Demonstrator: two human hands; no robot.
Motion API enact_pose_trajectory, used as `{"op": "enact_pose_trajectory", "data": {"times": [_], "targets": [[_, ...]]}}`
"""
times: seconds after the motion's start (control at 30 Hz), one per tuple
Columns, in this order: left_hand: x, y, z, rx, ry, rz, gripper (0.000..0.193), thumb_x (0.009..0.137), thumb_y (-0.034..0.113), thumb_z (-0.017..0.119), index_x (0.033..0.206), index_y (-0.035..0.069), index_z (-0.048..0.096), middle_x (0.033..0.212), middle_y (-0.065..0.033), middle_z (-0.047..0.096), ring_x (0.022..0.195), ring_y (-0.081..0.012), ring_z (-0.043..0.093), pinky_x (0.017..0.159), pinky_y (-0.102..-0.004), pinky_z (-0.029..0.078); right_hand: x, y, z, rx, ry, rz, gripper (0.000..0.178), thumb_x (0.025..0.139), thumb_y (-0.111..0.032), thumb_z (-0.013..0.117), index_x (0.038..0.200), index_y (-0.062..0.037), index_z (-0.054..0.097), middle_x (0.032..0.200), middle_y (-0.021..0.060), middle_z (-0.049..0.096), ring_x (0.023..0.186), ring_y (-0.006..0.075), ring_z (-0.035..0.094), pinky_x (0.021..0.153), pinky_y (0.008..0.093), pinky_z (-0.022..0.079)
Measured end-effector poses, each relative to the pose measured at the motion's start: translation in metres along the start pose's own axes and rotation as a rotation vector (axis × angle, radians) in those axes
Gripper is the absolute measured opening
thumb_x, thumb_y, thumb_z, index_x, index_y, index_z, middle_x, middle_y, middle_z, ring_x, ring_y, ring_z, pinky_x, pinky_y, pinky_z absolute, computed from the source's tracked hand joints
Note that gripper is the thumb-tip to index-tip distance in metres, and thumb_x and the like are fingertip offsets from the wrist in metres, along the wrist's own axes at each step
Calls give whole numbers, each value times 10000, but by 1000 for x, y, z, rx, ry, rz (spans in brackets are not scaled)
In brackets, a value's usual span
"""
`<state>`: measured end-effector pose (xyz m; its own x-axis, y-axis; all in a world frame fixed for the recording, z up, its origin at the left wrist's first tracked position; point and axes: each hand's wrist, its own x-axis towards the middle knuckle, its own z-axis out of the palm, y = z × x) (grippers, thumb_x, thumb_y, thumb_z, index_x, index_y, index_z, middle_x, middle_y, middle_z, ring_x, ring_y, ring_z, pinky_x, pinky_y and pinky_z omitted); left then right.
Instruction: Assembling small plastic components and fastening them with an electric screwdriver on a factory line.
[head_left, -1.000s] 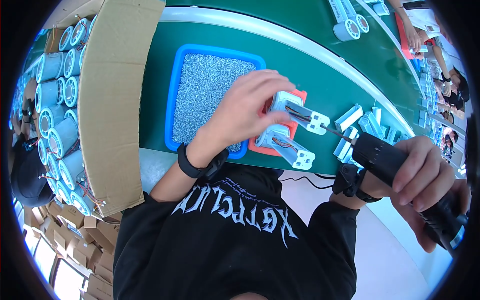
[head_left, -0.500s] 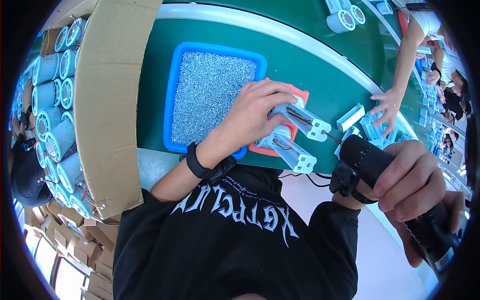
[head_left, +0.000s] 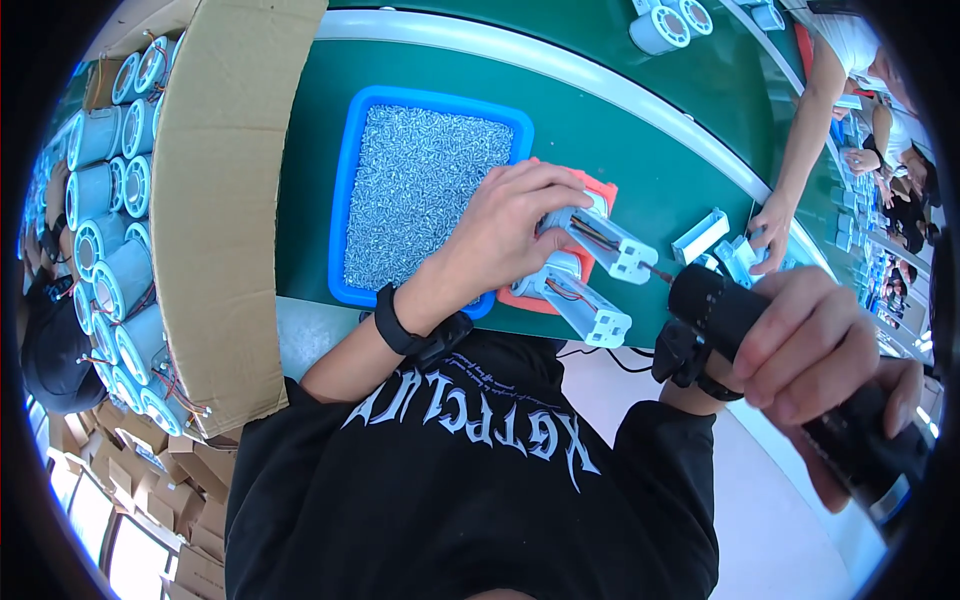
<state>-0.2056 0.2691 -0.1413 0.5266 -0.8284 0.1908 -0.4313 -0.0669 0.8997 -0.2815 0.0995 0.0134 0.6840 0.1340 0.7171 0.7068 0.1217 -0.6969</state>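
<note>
My left hand is closed round a pale blue housing with wires along its open channel. A second such housing lies just nearer to me, also with wires inside. Both rest in an orange-red fixture, partly covered by my hand. My right hand grips a black power screwdriver. Its thin bit points left and meets the end face of the housing that my left hand holds; whether a screw sits at the tip is too small to tell.
A blue tray full of small screws stands left of the fixture. Farther left is a cardboard sheet beside stacked round motor-like parts. A co-worker's hand touches more pale blue parts at the right. Round parts lie farther back.
The screwdriver has shifted slightly left, its bit nearer the housing. The co-worker's hand has lowered onto the parts at the right. The round parts at the back have moved left.
</note>
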Motion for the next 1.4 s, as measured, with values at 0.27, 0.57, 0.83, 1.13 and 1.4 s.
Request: {"op": "enact_pose_trajectory", "data": {"times": [0.27, 0.57, 0.83, 1.13, 1.4], "targets": [[-2, 4, 0, 80, -3, 3, 340, 625, 65, 727, 952, 93, 635, 1064, -40, 588, 1000, -253, 548, 836, -367, 409, 7, -95, 3, -74, 365, -197, 563, 823, -442, 599, 1195, -45, 453, 678, 55, 499, 525, 148, 506, 435, 263, 428], [-16, 32, -46, 98, -179, 377, 421, 623, 205, 788, 993, 101, 618, 1179, -112, 524, 1094, -302, 522, 952, -377, 386, -97, -52, -28, -406, 777, 1019, 419, 834, -320, 542, 1101, -7, 464, 604, 17, 496, 595, 126, 522, 473, 259, 426], [-21, 9, 7, 140, -13, 181, 507, 632, 220, 801, 1050, 20, 596, 1083, -154, 576, 1048, -355, 540, 893, -435, 443, -159, 63, 55, -365, 692, 1210, 424, 737, -37, 644, 1076, -14, 390, 704, 49, 512, 508, 130, 553, 457, 268, 457], [143, 109, -42, 324, 297, 681, 532, 741, 263, 700, 1150, -12, 501, 1138, -154, 516, 1062, -347, 497, 886, -464, 390, -178, 53, 36, -77, 719, 1120, 570, 784, -58, 631, 1246, 8, 304, 748, 88, 559, 552, 149, 590, 512, 290, 492], [357, -1, 103, 1436, -138, 491, 242, 886, 221, 482, 1065, 171, 637, 1129, -38, 579, 1110, -236, 492, 959, -689, 211, -184, 55, 43, -176, 639, 1067, 687, 809, -56, 605, 1363, -29, 199, 844, 89, 572, 611, 164, 618, 591, 281, 505]]}}
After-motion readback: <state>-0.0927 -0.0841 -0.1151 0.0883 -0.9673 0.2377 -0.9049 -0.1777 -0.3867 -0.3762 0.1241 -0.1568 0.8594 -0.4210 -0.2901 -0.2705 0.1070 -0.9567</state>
